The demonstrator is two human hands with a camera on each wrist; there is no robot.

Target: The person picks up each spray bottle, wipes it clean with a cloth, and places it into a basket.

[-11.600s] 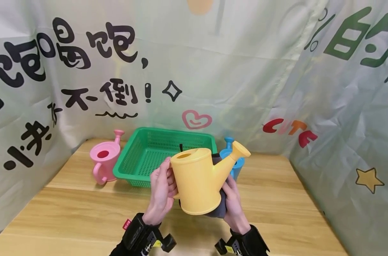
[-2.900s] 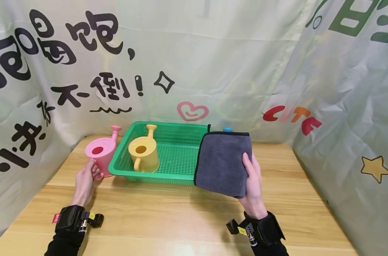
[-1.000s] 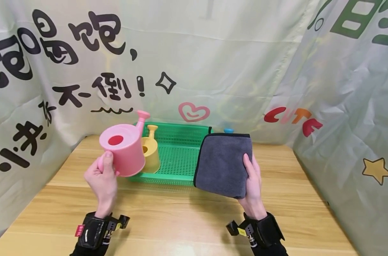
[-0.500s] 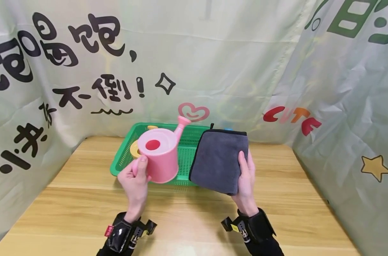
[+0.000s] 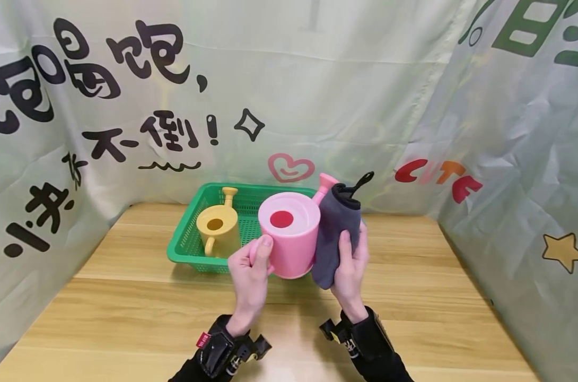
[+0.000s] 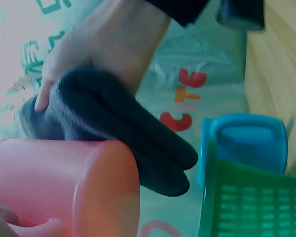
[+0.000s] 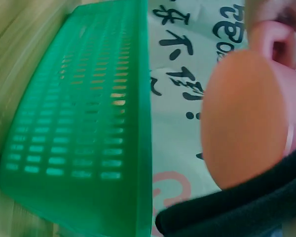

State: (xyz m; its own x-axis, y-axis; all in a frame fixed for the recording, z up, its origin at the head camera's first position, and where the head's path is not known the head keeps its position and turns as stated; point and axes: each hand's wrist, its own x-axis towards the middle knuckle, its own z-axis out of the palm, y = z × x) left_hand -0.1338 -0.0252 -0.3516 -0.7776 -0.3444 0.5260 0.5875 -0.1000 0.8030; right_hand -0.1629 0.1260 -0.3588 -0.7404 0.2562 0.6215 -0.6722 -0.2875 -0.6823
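- Left grip [image 5: 251, 270]: we find it curled on the handle of the pink watering can [image 5: 295, 252], whose body lies directly right of the fingers, near upright.
- Right grip [image 5: 352, 268]: holding the bunched grey cloth [image 5: 335, 228] at the can's right side; contact looks likely, though we cannot confirm it.
- Step in hand, in our judgement: wiping the pink can. The next move calls for a steady handle and the cloth worked round body and spout.
- We note the green basket [image 5: 189, 258] behind, towards the table's [image 5: 413, 276] far edge, the yellow watering can [image 5: 226, 232] in its left end.
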